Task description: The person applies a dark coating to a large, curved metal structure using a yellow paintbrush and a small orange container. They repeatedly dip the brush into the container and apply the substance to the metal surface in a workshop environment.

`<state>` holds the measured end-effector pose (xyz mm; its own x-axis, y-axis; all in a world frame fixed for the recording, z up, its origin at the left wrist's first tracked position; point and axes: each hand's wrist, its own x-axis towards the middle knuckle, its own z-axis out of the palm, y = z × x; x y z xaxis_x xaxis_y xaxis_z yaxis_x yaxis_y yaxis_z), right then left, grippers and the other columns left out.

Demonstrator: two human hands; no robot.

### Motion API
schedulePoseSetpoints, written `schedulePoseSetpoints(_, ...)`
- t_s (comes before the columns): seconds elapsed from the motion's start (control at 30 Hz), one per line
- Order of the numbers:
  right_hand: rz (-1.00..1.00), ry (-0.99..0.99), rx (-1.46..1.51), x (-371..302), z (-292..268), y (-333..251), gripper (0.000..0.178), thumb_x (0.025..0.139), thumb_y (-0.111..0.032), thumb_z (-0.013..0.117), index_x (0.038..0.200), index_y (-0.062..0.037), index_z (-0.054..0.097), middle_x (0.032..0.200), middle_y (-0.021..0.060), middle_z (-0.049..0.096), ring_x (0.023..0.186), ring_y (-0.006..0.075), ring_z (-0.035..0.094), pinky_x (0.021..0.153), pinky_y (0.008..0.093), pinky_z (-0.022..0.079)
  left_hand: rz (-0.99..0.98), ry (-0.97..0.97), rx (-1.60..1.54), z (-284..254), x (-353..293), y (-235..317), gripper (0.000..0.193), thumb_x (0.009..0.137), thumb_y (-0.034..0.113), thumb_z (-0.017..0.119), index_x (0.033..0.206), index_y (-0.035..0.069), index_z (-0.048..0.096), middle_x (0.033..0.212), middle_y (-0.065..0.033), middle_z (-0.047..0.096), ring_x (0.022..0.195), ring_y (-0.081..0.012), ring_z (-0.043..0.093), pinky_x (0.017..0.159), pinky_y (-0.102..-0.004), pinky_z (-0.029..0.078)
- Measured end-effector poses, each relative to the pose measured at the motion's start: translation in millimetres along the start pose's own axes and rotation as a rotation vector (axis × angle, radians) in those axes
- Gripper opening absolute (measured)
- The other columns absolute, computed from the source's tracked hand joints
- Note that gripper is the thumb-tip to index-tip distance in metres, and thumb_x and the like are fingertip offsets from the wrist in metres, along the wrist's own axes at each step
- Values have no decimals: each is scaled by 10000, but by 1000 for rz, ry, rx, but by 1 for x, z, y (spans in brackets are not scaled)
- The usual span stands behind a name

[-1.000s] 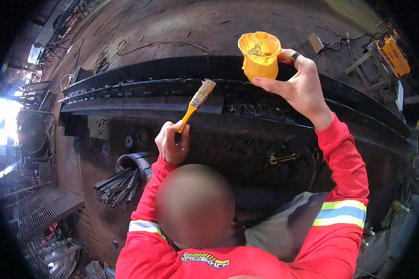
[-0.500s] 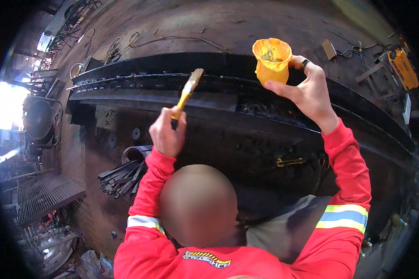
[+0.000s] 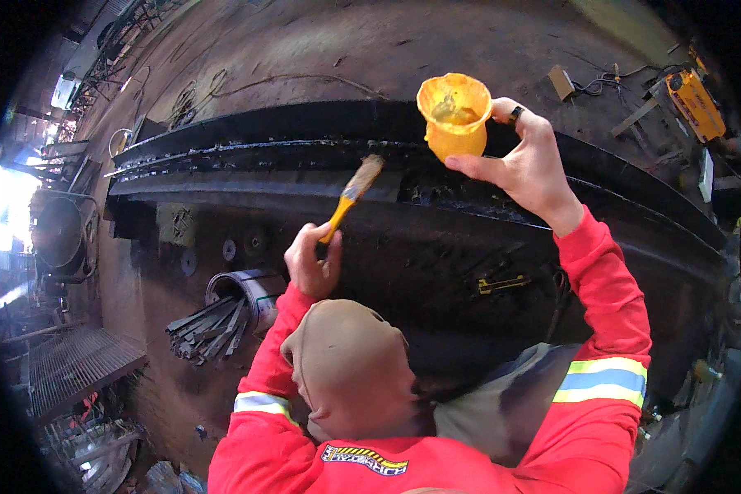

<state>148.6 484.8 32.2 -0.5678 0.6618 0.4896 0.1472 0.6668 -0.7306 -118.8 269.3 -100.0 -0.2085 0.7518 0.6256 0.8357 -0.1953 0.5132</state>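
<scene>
My left hand (image 3: 313,265) is closed round the handle of a yellow paintbrush (image 3: 350,202), its pale bristles pointing up and away over a long dark metal beam (image 3: 280,132). Whether the bristles touch the beam, I cannot tell. To the right of the brush, my right hand (image 3: 537,169) grips a yellow cup (image 3: 451,142) with an uneven, flared rim. Thumb and fingers hold it from its right side, tilted so that its mouth shows. Some yellowish stuff coats the inside.
Below the beam on the left, a bucket (image 3: 265,300) lies on its side with metal strips (image 3: 207,331) spilling out. A yellow tool (image 3: 504,285) lies right of centre. Beyond the beam are a cable (image 3: 296,77) and a yellow machine (image 3: 695,105). A large fan (image 3: 60,231) stands far left.
My left hand has brought the brush to the right and lower, toward the beam. The cup in my right hand has shifted slightly left. The whole view has also moved a little.
</scene>
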Motion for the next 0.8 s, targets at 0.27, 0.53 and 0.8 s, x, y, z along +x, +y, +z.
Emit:
schedulePoseSetpoints(0.27,-375,-14,-95,5,10,3,590,606,-164,926,1141,-81,692,1110,109,690,1067,293,645,1003,415,462,145,9,172,-154,82,76,251,836,100,768,1055,24,673,959,-141,704,837,-244,674,777,-343,527)
schedulePoseSetpoints(0.53,-432,-100,-155,3,14,-5,590,614,-155,910,1155,-82,686,1117,117,656,1083,303,616,1011,432,446,766,-524,394,-130,179,151,328,746,31,746,1061,3,657,697,-52,556,571,-205,537,525,-354,406)
schedulePoseSetpoints(0.8,-436,-111,-264,-6,16,-4,566,631,-177,898,1142,-66,680,1109,117,657,1092,300,610,1023,432,434,637,-775,231,-93,187,140,257,770,77,723,1013,36,650,756,-85,593,677,-270,613,606,-387,471)
